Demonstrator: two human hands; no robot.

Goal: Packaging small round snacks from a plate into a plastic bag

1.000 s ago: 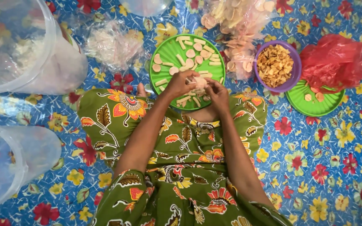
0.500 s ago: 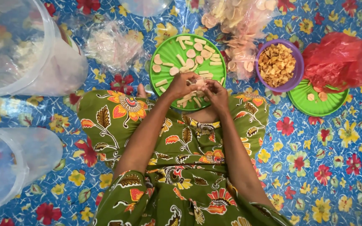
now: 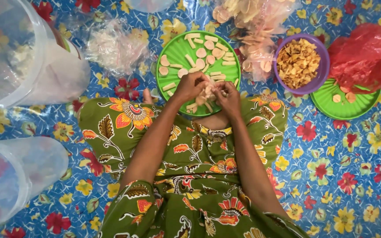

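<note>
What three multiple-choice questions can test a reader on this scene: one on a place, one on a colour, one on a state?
1. Where is the purple bowl?
A. right of the big green plate
B. on the person's lap
C. inside a clear bucket

2. What colour is the crumpled bag on the small green plate?
A. blue
B. red
C. white

3. How are the left hand and right hand?
A. far apart
B. flat on the mat
C. together over the big plate

Answers: 1 A, it sits further right; 2 B, red plastic; 3 C, fingers meet around pale pieces.
</note>
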